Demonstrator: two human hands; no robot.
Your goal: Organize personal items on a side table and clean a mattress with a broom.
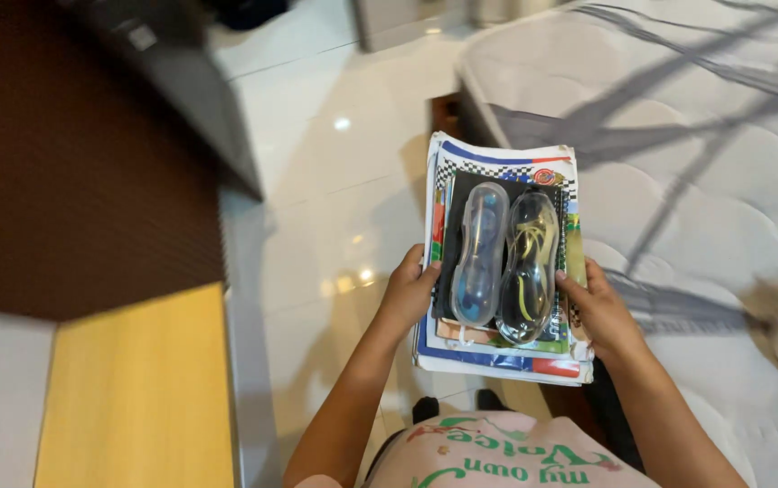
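While both hands clasp it from opposite sides, a stack of books sits level between them, over the floor; the left hand grips the stack's left edge, its fingers curled shut underneath and the thumb pressed on top; the right hand grips the right edge likewise, its thumb lying over the top cover and the remaining fingers hidden below, presumably wrapped under. Between the two thumbs, on top of the stack, lie two clear goggle cases side by side and touching; the blue goggles lie just beside the left thumb, the yellow goggles just beside the right thumb. Beyond the right fingers spreads a quilted mattress; out past the left fingers stand a brown panel and a yellow board.
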